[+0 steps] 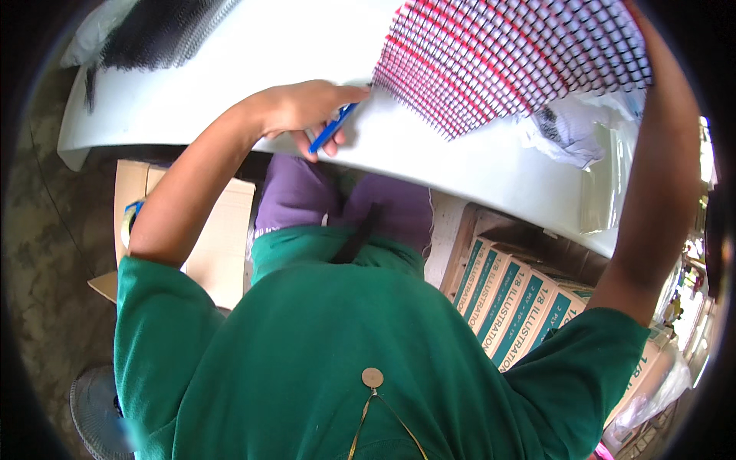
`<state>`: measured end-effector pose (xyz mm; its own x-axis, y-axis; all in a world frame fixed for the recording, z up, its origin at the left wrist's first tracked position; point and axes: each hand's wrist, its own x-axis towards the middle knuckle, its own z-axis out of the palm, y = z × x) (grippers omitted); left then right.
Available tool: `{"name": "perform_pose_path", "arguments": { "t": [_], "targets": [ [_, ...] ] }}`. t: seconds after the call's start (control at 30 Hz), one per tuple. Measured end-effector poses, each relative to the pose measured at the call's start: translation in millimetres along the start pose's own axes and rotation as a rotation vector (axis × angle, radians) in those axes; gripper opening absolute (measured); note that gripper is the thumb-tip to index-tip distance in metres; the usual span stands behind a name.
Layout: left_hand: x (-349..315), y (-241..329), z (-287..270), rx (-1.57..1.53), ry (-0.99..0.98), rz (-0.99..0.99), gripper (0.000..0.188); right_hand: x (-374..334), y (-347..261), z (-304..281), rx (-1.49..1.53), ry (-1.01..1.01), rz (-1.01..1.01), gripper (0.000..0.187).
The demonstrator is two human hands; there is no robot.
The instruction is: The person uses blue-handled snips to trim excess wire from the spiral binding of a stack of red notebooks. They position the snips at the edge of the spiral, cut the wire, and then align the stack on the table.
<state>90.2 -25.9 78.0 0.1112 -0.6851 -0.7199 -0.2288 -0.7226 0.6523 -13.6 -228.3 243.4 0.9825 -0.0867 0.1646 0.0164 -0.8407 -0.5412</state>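
Note:
My left hand [303,111] is over the front edge of the white table [230,100], its fingers closed around a slim blue tool [333,129] whose exact kind I cannot make out. Its thumb and fingertip reach the left corner of a mesh sheet [514,57] of red, black and pale strands. The mesh spreads to the upper right, slightly curved, over the tabletop. My right arm reaches up along the right side to the far edge of the mesh, where the hand passes out of the picture.
Dark netting [165,34] lies at the table's far left. A crumpled white plastic bag [567,134] sits under the mesh's near edge. Below the table stand an open cardboard box [211,238] on the left and a row of boxes [506,299] on the right. A fan [96,414] is lower left.

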Motion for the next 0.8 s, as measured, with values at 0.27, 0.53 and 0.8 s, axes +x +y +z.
{"name": "perform_pose_path", "arguments": {
  "t": [0.27, 0.53, 0.8],
  "targets": [
    [-38, 2, 5, -0.96, -0.178, 0.583, 0.051, 16, -28, -37, -0.35, -0.156, -0.019, 0.052],
    [-54, 35, 33, -1.195, -0.339, 0.815, 0.054, 41, -80, -32, -0.496, -0.406, 0.084, 0.056],
    [-39, 49, 39, -1.185, -0.378, 0.773, 0.05, 64, -98, 12, -0.741, -0.574, 0.126, 0.032]
  ]
}}
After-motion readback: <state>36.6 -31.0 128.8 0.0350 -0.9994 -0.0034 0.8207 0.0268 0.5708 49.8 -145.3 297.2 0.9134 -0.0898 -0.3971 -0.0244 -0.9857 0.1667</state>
